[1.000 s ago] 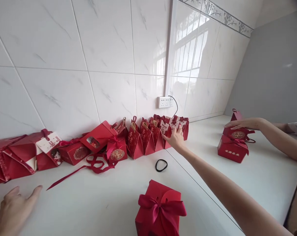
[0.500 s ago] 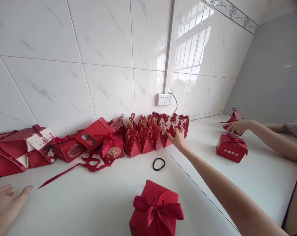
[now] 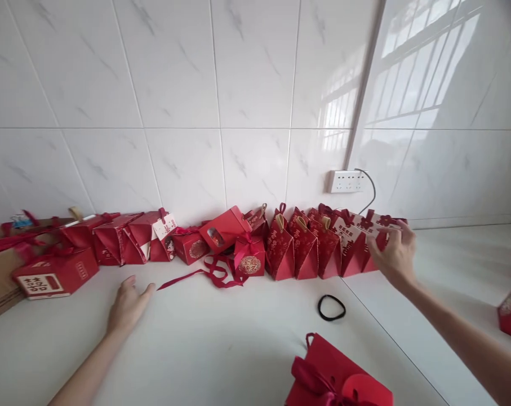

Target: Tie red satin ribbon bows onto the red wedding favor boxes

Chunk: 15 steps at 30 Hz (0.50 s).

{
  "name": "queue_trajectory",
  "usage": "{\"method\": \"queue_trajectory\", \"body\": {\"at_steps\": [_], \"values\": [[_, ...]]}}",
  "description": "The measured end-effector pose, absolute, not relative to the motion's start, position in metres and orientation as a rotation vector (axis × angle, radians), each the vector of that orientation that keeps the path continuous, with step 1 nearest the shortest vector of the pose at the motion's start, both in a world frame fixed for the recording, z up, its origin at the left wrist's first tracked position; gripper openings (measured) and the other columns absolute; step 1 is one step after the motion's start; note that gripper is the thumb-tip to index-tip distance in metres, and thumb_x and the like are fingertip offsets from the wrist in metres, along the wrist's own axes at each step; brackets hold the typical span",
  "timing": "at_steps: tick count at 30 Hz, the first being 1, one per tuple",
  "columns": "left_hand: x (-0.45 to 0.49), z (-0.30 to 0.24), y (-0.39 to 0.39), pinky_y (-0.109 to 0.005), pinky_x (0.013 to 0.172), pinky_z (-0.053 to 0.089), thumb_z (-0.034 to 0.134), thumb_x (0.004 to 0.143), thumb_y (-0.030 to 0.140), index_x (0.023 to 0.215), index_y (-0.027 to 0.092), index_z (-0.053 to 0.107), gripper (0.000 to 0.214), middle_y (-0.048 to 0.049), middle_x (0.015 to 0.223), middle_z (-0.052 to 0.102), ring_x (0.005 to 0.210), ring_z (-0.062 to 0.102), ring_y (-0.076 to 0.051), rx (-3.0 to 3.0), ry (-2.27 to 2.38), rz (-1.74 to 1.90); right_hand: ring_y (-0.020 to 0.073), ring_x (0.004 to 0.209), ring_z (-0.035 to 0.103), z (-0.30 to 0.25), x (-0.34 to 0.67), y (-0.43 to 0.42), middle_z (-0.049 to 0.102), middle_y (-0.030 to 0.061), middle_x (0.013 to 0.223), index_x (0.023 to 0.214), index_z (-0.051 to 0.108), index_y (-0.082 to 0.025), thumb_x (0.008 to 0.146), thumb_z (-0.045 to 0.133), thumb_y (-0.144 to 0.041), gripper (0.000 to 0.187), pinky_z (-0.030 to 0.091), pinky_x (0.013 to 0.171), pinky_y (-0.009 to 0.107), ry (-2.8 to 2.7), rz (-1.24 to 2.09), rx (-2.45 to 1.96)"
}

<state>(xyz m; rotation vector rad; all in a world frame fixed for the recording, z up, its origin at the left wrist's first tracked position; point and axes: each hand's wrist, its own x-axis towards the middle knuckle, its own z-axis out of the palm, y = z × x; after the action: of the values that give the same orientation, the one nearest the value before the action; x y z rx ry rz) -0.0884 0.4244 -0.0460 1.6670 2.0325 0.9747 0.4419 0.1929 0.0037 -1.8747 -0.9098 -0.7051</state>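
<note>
tagged red boxes [image 3: 351, 261] on counter [image 3: 221, 349], right of plain-faced boxes [image 3: 280, 256]; packed side by side, likely so they prop each other. peaks up, tags facing viewer, long axis looks near vertical. right hand [image 3: 394, 256] spread against them, can't tell if gripping. left hand [image 3: 127, 307] wide, holding nothing, near ribbon [image 3: 181, 279].

The head camera faces the tiled wall [image 3: 255, 84], looking down over the tabletop [image 3: 221, 344].

Row-end red boxes [image 3: 369, 261] — partly hidden behind the right hand [image 3: 394, 256]
</note>
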Motion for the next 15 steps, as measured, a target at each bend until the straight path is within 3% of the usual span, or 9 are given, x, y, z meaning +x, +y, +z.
{"method": "queue_trajectory", "body": {"at_steps": [4, 9, 13, 15], "values": [[-0.093, -0.050, 0.425, -0.044, 0.103, 0.040, 0.048, 0.078, 0.042, 0.130, 0.013, 0.035, 0.060, -0.0160, 0.133, 0.049, 0.121, 0.051, -0.031, 1.627, 2.000, 0.990, 0.0351, 0.123, 0.042, 0.051, 0.435, 0.223, 0.048, 0.0190, 0.128, 0.083, 0.058, -0.019, 0.085, 0.042, -0.050, 0.035, 0.032, 0.100, 0.057, -1.178, -0.750, -1.906], [-0.090, -0.048, 0.424, -0.052, 0.103, 0.037, 0.057, 0.073, 0.040, 0.130, 0.011, 0.037, 0.067, -0.0185, 0.130, 0.049, 0.120, 0.050, -0.038, 1.531, 1.979, 1.102, 0.0320, 0.107, 0.055, 0.094, 0.386, 0.282, 0.051, 0.0195, 0.120, 0.087, 0.063, -0.014, 0.087, 0.047, -0.037, 0.028, 0.044, 0.092, 0.052, -1.513, -0.603, -1.962], [-0.086, -0.050, 0.435, -0.043, 0.106, 0.038, 0.059, 0.075, 0.038, 0.135, 0.006, 0.030, 0.074, -0.0219, 0.131, 0.045, 0.121, 0.050, -0.032, 1.431, 2.052, 1.346, 0.0251, 0.087, 0.063, 0.091, 0.326, 0.277, 0.054, 0.0194, 0.116, 0.086, 0.063, -0.015, 0.093, 0.038, -0.036, 0.033, 0.052, 0.081, 0.044, -1.944, -0.755, -1.591], [-0.088, -0.052, 0.450, -0.040, 0.109, 0.034, 0.066, 0.072, 0.039, 0.137, 0.006, 0.028, 0.082, -0.0224, 0.135, 0.042, 0.129, 0.043, -0.031, 1.421, 2.086, 1.453, 0.0227, 0.082, 0.064, 0.079, 0.312, 0.257, 0.061, 0.0132, 0.105, 0.082, 0.063, -0.021, 0.093, 0.038, -0.043, 0.035, 0.055, 0.073, 0.038, -2.084, -0.822, -1.329]]}}
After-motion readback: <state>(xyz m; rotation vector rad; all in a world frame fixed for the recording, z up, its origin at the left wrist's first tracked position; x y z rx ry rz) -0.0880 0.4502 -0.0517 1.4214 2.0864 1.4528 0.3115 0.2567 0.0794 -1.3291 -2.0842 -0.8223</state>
